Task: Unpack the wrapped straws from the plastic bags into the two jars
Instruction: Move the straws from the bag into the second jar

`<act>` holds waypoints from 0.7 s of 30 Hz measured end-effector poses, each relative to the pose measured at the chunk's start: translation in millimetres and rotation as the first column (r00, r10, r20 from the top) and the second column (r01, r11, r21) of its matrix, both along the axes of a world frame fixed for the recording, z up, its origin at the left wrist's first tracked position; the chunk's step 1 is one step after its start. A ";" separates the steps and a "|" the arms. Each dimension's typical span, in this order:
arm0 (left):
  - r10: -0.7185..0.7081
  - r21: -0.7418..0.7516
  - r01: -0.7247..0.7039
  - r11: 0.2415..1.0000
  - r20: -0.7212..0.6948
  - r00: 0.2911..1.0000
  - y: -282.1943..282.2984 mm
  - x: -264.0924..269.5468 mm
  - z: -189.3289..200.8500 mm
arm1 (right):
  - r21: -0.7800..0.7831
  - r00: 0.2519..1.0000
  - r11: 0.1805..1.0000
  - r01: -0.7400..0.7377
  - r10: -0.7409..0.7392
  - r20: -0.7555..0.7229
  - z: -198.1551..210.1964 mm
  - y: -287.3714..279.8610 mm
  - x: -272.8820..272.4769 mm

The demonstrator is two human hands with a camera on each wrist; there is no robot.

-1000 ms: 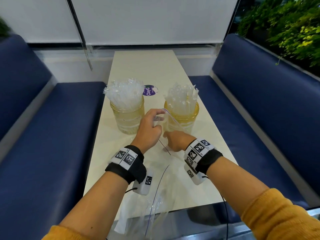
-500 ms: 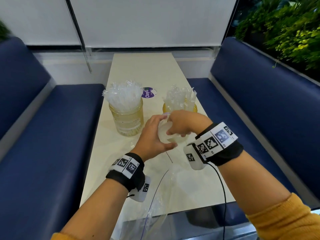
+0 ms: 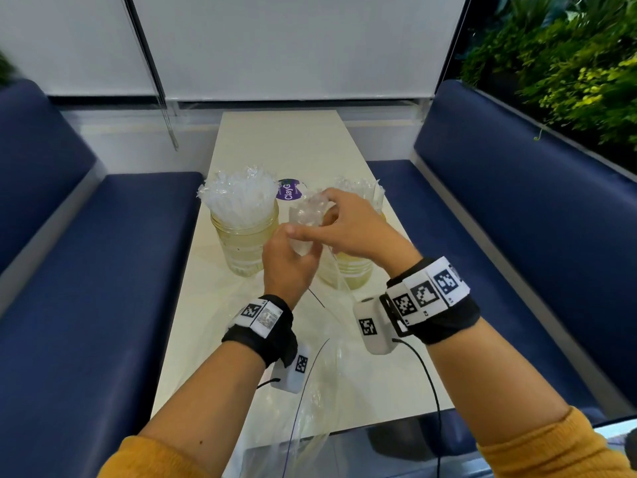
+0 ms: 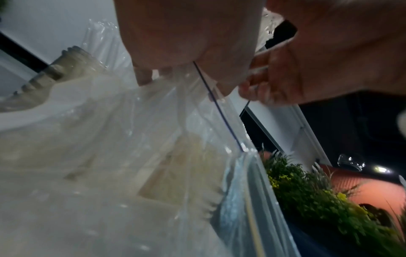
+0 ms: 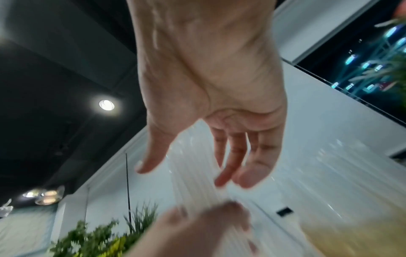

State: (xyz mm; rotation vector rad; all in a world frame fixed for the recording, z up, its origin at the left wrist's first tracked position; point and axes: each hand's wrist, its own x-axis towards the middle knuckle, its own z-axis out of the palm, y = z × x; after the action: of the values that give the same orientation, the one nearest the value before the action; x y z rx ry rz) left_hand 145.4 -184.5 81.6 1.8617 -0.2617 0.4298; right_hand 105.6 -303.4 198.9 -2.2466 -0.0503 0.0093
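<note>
Fingers [image 5: 232, 156] of the right hand [image 3: 348, 229] curled over the top of the straws [image 3: 306, 215], left hand [image 3: 284, 267] clenched round them lower, bag [image 4: 153, 156] trailing. A second ago both hands were down at the table [image 3: 275, 139]; now the straws were up between the jars [image 3: 246, 243]. Both were already stocked, so another load looked near going in.

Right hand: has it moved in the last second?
Yes. The right hand rose from the table at the foot of the right jar to its rim, onto the bundle of straws.
</note>
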 end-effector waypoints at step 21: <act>-0.190 -0.108 0.174 0.979 -0.163 0.968 16.3 -1.4 2.3 | 0.588 0.921 0.806 0.067 -0.277 0.274 -53.4 48.3 26.3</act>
State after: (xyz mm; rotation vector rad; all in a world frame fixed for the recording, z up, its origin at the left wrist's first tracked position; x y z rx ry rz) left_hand 144.0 -168.2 83.8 1.7536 -0.2875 0.1499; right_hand 131.9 -255.0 145.5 -1.6132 -0.0294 -0.4539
